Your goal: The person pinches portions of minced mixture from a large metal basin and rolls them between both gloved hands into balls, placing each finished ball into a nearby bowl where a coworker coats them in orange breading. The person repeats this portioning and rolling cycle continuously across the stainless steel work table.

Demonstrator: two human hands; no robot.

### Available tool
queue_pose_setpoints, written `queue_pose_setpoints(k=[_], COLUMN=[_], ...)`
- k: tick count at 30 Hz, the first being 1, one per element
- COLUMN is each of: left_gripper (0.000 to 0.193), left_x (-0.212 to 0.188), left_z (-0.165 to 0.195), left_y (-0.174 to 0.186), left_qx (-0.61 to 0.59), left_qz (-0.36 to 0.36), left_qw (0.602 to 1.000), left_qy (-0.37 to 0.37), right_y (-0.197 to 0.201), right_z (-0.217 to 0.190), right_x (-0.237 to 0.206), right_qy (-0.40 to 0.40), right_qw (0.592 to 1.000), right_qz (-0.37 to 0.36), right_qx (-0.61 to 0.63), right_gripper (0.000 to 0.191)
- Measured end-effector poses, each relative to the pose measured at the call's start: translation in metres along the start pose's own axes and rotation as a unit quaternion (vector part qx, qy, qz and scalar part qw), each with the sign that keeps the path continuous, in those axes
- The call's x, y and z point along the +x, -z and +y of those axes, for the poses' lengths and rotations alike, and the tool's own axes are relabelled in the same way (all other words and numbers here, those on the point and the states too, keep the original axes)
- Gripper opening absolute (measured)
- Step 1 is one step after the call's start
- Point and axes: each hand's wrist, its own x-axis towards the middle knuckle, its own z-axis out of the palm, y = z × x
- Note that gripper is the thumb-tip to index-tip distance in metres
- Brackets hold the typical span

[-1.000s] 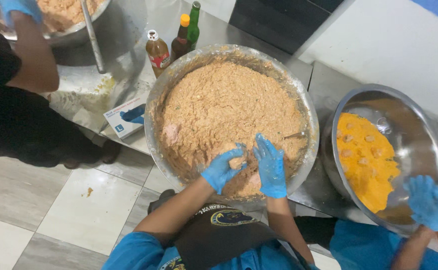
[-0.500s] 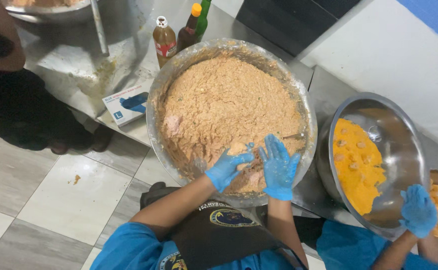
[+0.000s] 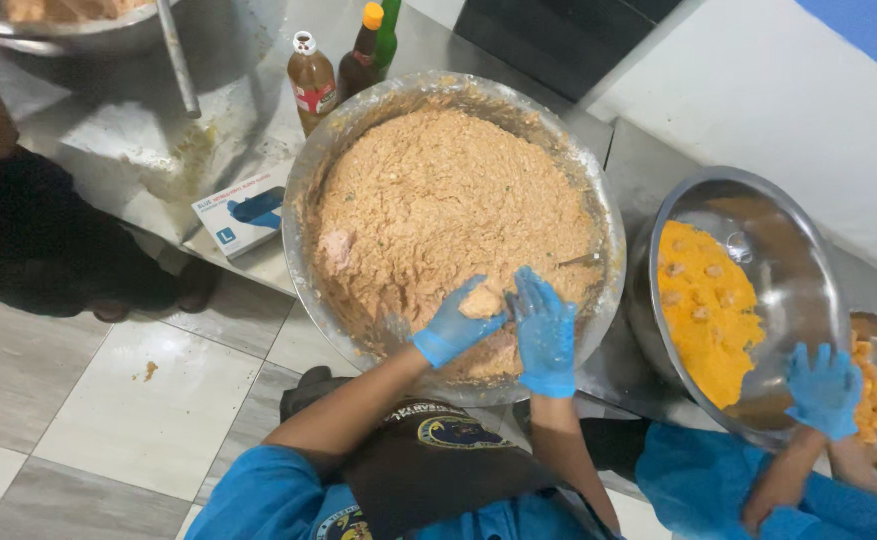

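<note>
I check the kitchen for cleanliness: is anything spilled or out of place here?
Yes. Yellowish smears lie on the steel counter near the pole, and a crumb lies on the floor. The glove box overhangs the counter edge.

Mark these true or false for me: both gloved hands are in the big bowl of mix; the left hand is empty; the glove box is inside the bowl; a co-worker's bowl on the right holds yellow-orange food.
1. Both hands, left hand and right hand, are in the big bowl of mix. True.
2. The left hand is empty. False: it cups a lump of mix.
3. The glove box is inside the bowl. False: it lies on the counter beside it.
4. The co-worker's bowl holds yellow-orange food. True.
</note>
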Motion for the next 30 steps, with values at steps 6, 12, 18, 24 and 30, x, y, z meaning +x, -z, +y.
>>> queue_pose_setpoints(k=[6,12,18,24,30], left_gripper=[0.046,0.052,0.021,0.048,0.023], left_x=[0.019,0.038,0.076,0.066,0.051], left_z=[0.032,0.049,0.058,0.061,0.041], left_y=[-0.001,-0.043,-0.021,0.029,0.064], left_qx=[0.629,0.735,0.722,0.237,-0.429], left_qz=[-0.087,-0.131,-0.177,-0.065,0.005], left_qw=[0.759,0.665,0.666,0.967,0.850], left_qy=[-0.143,-0.012,-0.062,0.060,0.306], right_y=[-0.028,-0.034,0.009,0.091,0.152], right_z=[0.037,0.043,0.051,0.022,-0.007], right_x=[-0.010,-0.011,0.001,0.012,0.016], right_qy=[-0.106,-0.202,-0.193,-0.137,-0.068], right_qw=[0.981,0.906,0.874,0.893,0.909], right_qz=[0.093,0.153,0.106,0.058,0.001], right_qx=[0.136,0.339,0.434,0.424,0.411], right_gripper=[0.074,0.071,0.053,0.032,0.024])
